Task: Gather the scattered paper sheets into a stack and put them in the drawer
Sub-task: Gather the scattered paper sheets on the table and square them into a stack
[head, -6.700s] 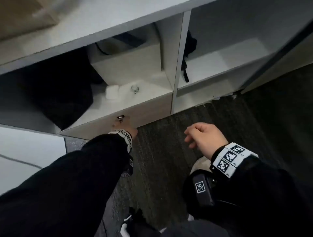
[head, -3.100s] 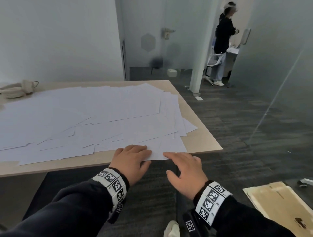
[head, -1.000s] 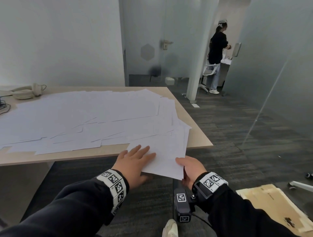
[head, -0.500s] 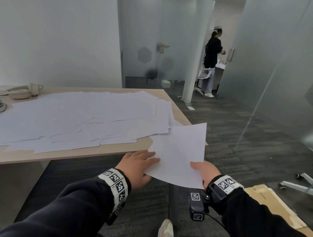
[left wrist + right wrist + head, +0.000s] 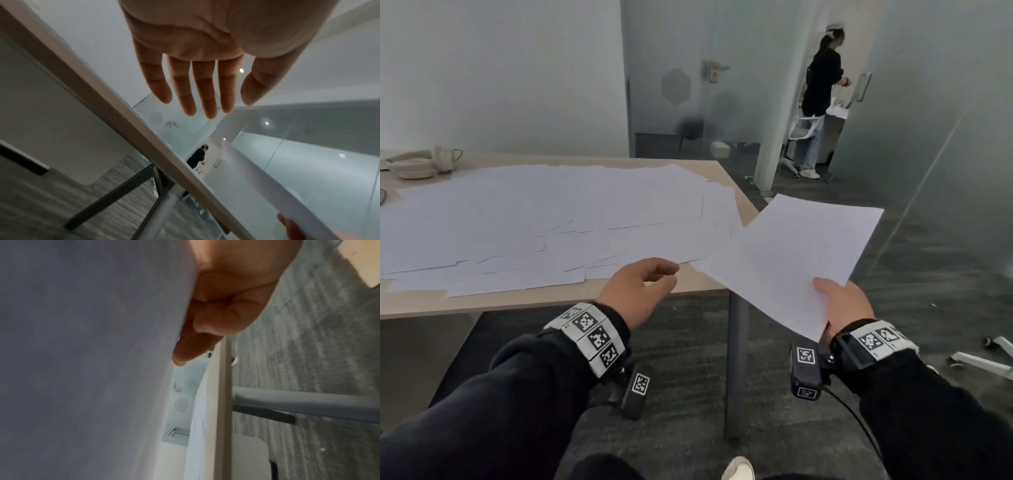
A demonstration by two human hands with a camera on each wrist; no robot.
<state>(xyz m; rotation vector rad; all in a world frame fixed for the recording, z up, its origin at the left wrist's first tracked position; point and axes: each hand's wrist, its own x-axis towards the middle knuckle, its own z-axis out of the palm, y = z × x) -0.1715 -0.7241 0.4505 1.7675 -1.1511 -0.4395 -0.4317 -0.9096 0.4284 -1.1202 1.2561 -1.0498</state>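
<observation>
So the right hand (image 5: 842, 305) has now pulled one sheet (image 5: 791, 260) clear of the table (image 5: 551, 301), thumb on top, fingers underneath, held out past the near right corner. The left hand (image 5: 640, 291) just let go of it and hovers loose and empty over the near edge. I'd say that's barely a start: the rest of the papers (image 5: 534, 222) are still spread across the tabletop, right in front of that free hand.
</observation>
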